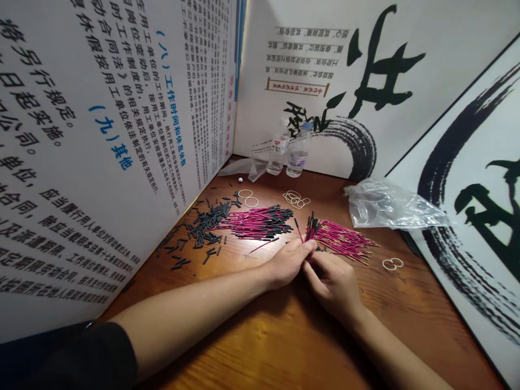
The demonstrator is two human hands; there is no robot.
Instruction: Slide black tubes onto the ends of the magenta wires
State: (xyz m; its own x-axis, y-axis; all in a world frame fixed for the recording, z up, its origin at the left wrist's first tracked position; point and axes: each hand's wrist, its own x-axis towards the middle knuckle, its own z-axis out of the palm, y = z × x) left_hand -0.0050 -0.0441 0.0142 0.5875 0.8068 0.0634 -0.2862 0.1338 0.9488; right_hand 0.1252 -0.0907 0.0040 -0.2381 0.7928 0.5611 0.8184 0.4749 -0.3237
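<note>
My left hand is closed, its thumb and fingers pinching a small bundle of pink sticks with black ends that point up and away. Against its fingertips, my right hand is closed too; what it grips, if anything, is hidden. Behind my right hand lies a pile of pink sticks with pale tips. Left of the hands, a second pile of pink sticks has black ends. Many short black tubes are scattered to the left of that pile.
Pale rubber bands lie behind the piles, with two more at the right. Two bottles stand at the back beside thin plastic. A clear plastic bag lies at the back right. Printed panels surround the wooden table.
</note>
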